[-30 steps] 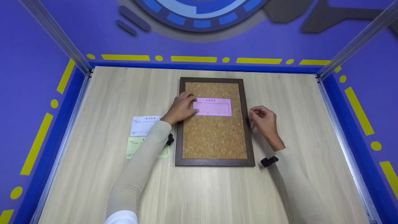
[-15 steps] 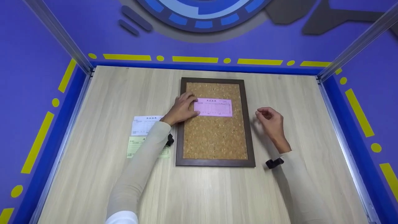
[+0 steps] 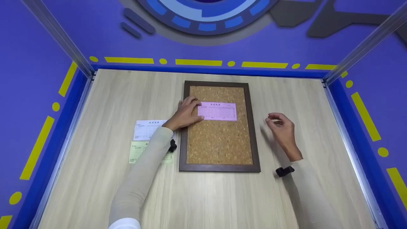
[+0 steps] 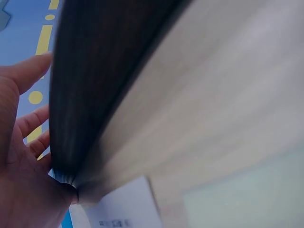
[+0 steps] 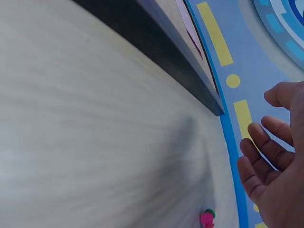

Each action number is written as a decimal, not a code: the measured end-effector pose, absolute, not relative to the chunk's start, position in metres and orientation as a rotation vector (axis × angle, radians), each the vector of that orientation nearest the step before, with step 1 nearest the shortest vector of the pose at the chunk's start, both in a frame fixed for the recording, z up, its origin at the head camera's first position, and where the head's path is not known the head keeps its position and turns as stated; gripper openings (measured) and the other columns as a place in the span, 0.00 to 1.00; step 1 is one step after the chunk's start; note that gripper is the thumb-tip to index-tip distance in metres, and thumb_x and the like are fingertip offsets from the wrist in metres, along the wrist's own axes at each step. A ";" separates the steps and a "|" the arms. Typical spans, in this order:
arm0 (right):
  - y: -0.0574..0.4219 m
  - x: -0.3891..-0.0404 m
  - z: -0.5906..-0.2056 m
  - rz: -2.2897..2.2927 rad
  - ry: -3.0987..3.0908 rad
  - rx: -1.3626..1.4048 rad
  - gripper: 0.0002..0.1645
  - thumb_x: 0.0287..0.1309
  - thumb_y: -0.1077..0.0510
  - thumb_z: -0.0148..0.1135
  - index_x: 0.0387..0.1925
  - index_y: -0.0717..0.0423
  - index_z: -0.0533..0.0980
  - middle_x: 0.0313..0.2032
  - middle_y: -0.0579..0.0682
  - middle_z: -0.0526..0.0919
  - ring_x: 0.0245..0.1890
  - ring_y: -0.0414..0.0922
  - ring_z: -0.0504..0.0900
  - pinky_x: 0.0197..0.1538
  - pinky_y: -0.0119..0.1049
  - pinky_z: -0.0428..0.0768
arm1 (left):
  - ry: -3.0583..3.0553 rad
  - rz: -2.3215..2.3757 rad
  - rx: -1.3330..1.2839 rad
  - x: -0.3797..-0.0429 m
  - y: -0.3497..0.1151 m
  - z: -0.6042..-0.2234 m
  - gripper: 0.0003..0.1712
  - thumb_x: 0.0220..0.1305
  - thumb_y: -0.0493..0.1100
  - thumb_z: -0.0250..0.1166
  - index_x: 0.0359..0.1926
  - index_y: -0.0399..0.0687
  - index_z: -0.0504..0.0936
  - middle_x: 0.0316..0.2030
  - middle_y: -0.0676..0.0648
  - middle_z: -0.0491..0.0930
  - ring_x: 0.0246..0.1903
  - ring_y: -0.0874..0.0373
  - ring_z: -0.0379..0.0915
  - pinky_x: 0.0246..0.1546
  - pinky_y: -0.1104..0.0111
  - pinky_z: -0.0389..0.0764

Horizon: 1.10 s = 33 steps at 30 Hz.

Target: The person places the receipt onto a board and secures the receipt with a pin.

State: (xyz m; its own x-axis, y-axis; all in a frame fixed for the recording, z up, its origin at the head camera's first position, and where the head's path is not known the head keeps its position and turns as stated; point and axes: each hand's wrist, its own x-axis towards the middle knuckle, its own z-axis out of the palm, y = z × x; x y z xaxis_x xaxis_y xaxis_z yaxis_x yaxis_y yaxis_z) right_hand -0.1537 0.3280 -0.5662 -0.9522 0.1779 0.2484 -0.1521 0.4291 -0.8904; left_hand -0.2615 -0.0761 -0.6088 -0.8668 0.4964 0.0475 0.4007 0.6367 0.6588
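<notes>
A pink printed slip point(image 3: 219, 112) lies flat across the upper half of a cork board point(image 3: 219, 143) with a dark brown frame. My left hand point(image 3: 185, 114) reaches over the frame's left side, its spread fingertips and thumb pressing the slip's left edge. Off the board's right side hovers my right hand point(image 3: 283, 131), with thumb and index finger bent toward each other; nothing shows between them. In the right wrist view its fingers point(image 5: 266, 147) are loosely bent. Small pink, red and green push pins point(image 5: 207, 218) sit on the table below that hand; the head view hides them.
Left of the board lie a white slip point(image 3: 144, 130) and a green slip point(image 3: 136, 152), both partly covered by my left forearm. The light wood table point(image 3: 216, 197) is bounded by blue walls point(image 3: 127, 44) at the back and both sides.
My right hand has drawn away from the board's right edge, moving right and slightly toward me. The left hand stays on the pink slip.
</notes>
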 end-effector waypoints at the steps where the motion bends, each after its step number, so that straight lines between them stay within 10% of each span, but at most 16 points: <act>1: 0.329 -0.153 -0.567 1.528 -2.380 -0.028 0.12 0.68 0.72 0.71 0.51 0.76 0.84 0.48 0.72 0.88 0.45 0.48 0.85 0.50 0.27 0.80 | 2.714 1.043 0.750 -0.261 -0.077 -0.609 0.38 0.68 0.53 0.75 0.72 0.40 0.77 0.78 0.38 0.64 0.83 0.41 0.51 0.80 0.39 0.49; 10: 0.339 -0.141 -0.576 1.514 -2.427 -0.033 0.15 0.69 0.70 0.72 0.54 0.74 0.84 0.54 0.71 0.85 0.54 0.65 0.81 0.62 0.48 0.76 | 2.703 1.064 0.748 -0.261 -0.081 -0.616 0.41 0.69 0.53 0.74 0.76 0.40 0.74 0.80 0.39 0.62 0.84 0.43 0.49 0.82 0.40 0.45; 18: 0.368 -0.143 -0.619 1.466 -2.463 -0.057 0.15 0.70 0.62 0.75 0.54 0.66 0.87 0.54 0.59 0.87 0.55 0.38 0.78 0.62 0.26 0.72 | 2.684 1.067 0.771 -0.260 -0.083 -0.618 0.47 0.70 0.55 0.75 0.82 0.42 0.68 0.82 0.39 0.60 0.84 0.43 0.48 0.83 0.40 0.43; 33: 0.363 -0.119 -0.594 1.484 -2.453 -0.098 0.15 0.68 0.72 0.71 0.52 0.80 0.82 0.54 0.74 0.82 0.59 0.53 0.74 0.65 0.31 0.75 | 2.670 0.994 0.746 -0.259 -0.084 -0.617 0.48 0.71 0.56 0.74 0.84 0.47 0.65 0.86 0.42 0.55 0.88 0.45 0.40 0.84 0.37 0.38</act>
